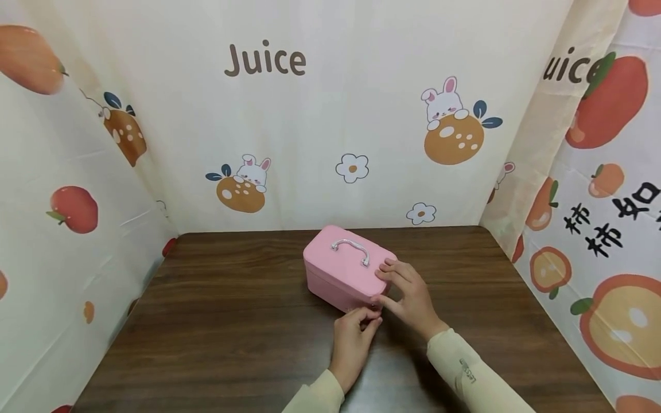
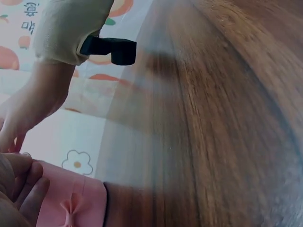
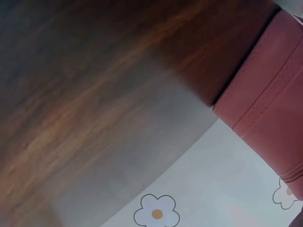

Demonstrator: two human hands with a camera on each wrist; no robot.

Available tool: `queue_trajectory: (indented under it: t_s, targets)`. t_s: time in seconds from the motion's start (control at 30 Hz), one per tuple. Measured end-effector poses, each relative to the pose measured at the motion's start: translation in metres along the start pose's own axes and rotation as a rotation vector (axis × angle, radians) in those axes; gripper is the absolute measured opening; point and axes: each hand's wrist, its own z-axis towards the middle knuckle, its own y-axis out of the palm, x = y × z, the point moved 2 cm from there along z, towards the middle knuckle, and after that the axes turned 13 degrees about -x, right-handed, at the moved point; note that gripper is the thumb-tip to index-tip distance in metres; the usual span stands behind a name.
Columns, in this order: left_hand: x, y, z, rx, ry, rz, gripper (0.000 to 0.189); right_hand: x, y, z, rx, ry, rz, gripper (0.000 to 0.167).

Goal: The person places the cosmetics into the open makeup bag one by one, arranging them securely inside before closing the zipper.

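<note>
A pink vanity case [image 1: 330, 267] with a silver carry handle [image 1: 353, 243] on its lid stands turned at an angle on the table. My left hand [image 1: 353, 341] is at its near right corner, thumb and fingertips pinched together against the front; they hide the part between them. In the left wrist view a pink bow [image 2: 71, 209] decorates the case beside these fingers. My right hand [image 1: 411, 295] lies over the lid's right end, with fairly straight fingers on top and the thumb at the front edge. Only a stitched side of the case shows in the right wrist view.
The brown wooden table [image 1: 222, 321] carries the case near its back edge. A fruit-and-rabbit printed curtain [image 1: 310, 126] hangs behind and along both sides. On the right wrist sits a black camera mount [image 2: 113, 49].
</note>
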Motion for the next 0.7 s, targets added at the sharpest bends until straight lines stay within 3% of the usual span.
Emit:
queue_trajectory:
  t_s: [0.2,0.3,0.7]
  targets:
    - [-0.003,0.001,-0.003,0.027,-0.018,-0.034,0.009,0.017,-0.014,-0.001,-0.241,-0.042,-0.153,0.06]
    - [-0.006,-0.004,-0.005,0.022,-0.022,-0.045,0.008,0.024,-0.015,-0.001,-0.292,-0.046,-0.163,0.06]
    - [-0.023,-0.043,-0.012,0.121,-0.066,-0.027,0.01,-0.009,0.008,0.01,-0.044,0.011,-0.068,0.052]
